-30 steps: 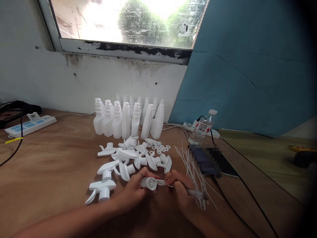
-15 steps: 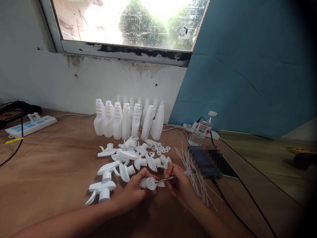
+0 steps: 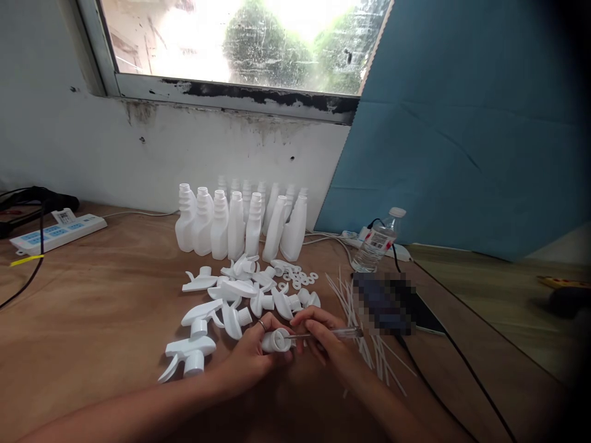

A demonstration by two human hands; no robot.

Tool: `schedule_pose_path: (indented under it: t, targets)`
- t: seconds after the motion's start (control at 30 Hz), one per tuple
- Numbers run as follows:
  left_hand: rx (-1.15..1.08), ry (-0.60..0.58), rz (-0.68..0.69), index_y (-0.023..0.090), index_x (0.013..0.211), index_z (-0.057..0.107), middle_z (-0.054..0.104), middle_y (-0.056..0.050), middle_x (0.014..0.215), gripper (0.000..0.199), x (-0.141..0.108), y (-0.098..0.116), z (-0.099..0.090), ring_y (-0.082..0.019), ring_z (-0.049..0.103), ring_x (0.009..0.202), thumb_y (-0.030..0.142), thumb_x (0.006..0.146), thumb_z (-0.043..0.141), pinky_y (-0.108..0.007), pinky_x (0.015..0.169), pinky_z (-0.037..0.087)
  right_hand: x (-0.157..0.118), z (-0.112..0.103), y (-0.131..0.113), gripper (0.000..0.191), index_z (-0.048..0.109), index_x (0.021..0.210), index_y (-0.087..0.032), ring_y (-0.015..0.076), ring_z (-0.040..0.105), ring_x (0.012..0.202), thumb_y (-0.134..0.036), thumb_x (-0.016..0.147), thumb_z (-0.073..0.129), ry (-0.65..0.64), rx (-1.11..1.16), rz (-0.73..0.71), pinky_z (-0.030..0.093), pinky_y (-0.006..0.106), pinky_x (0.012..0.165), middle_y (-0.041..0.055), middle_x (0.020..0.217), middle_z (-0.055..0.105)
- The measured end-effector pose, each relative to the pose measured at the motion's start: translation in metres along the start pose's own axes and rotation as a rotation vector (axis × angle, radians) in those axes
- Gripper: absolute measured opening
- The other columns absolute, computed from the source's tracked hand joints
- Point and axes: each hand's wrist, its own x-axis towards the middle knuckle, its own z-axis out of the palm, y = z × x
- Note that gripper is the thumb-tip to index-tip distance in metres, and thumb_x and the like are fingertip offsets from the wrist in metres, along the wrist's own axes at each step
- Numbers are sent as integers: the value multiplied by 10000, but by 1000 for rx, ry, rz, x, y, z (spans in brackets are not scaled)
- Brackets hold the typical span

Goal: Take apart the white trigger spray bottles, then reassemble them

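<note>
The left hand (image 3: 252, 354) is closed around a white plastic spray head (image 3: 276, 340), and the open round collar of this head faces to the right. The right hand (image 3: 323, 341) pinches a thin metal tool (image 3: 323, 335) with a clear handle, and its tip touches or enters the collar; I cannot tell how deep it goes. Both hands work low over the near middle of the counter (image 3: 101, 307), which is brown wood with a visible grain.

As a judgement, the work is at an early stage. Only this one spray head is in the hands. A loose pile of spray heads (image 3: 249, 295) lies just behind the hands, and two more lie to the left of them, near the left wrist. The small white rings (image 3: 300, 277) are scattered behind the pile. The thin white tubes (image 3: 364, 320) lie like a fan at the right of the right hand. No bottle has a head on it: the white bottles (image 3: 240, 221) stand with open necks in rows at the far edge of the counter, against the wall.

All these parts are smooth, matte white plastic. The bottles are tall and flat with ribbed necks; the heads are curved with a long trigger. A clear water bottle (image 3: 376, 243) stands toward the far right, and a white power strip (image 3: 58, 231) lies at the far left corner.
</note>
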Motion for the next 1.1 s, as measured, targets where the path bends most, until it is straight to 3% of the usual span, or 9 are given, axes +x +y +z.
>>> schedule_pose_path:
  t: [0.13, 0.27, 0.4, 0.53, 0.63, 0.77, 0.97, 1.03, 1.1]
  targets:
    - [-11, 7, -2, 165, 893, 464, 573, -23, 874, 319, 0, 4, 2, -128, 500, 788, 353, 800, 704, -260, 734, 377, 1, 0, -3, 293, 648, 980, -158, 28, 261, 355, -399, 857, 538, 17, 75, 0, 132, 188, 390, 0, 550, 625]
    - [31, 29, -11, 168, 904, 468, 540, -14, 894, 347, 0, 8, 2, -130, 485, 806, 374, 780, 719, -259, 749, 370, 2, 4, -8, 275, 673, 915, -156, 17, 189, 344, -404, 814, 610, 69, 184, 50, 132, 188, 406, -69, 411, 457]
    - [43, 29, -33, 166, 920, 483, 536, -34, 963, 349, 0, 7, 1, -148, 482, 867, 382, 778, 718, -272, 787, 367, 1, 4, -5, 264, 689, 939, -178, 77, 433, 442, -405, 813, 643, 104, 326, 87, 224, 167, 435, -61, 376, 396]
    - [68, 18, -38, 163, 921, 496, 481, 6, 826, 352, 0, 6, 0, -112, 424, 729, 415, 786, 701, -238, 666, 336, 4, 1, -4, 291, 682, 979, -197, 9, 294, 377, -436, 818, 643, 129, 446, 76, 204, 182, 406, 41, 770, 704]
    - [95, 22, -44, 155, 944, 513, 477, 9, 814, 360, -1, 7, 0, -111, 409, 723, 424, 789, 696, -236, 660, 332, 6, -4, -9, 297, 668, 1005, -224, -11, 270, 367, -455, 821, 636, 184, 500, 41, 205, 192, 393, 79, 1074, 701]
    - [129, 21, -50, 152, 959, 523, 485, 5, 833, 361, -1, 7, -1, -112, 406, 736, 424, 793, 691, -236, 672, 332, 10, -13, -17, 295, 644, 1036, -250, 1, 330, 381, -462, 833, 612, 308, 519, -39, 264, 202, 395, 59, 1178, 663]
    - [175, 44, -49, 161, 953, 528, 521, -2, 855, 341, -2, 8, 0, -120, 453, 747, 419, 795, 684, -238, 685, 358, 18, -34, -12, 271, 608, 971, -206, 32, 389, 398, -442, 840, 580, 620, 353, -281, 239, 207, 368, 42, 972, 684]
    - [238, 41, -18, 162, 969, 544, 564, -18, 869, 317, -6, 11, 1, -131, 496, 758, 412, 814, 662, -239, 691, 386, 21, -35, -7, 266, 583, 956, -203, 40, 395, 389, -437, 830, 603, 637, 239, -277, 237, 202, 363, 23, 859, 675]
    - [337, -66, 55, 171, 1019, 575, 625, -48, 911, 303, -13, 13, 2, -157, 564, 786, 404, 835, 636, -249, 712, 427, 21, -32, -2, 258, 557, 900, -202, 54, 409, 391, -434, 816, 632, 568, 126, -236, 260, 200, 371, -2, 742, 653]
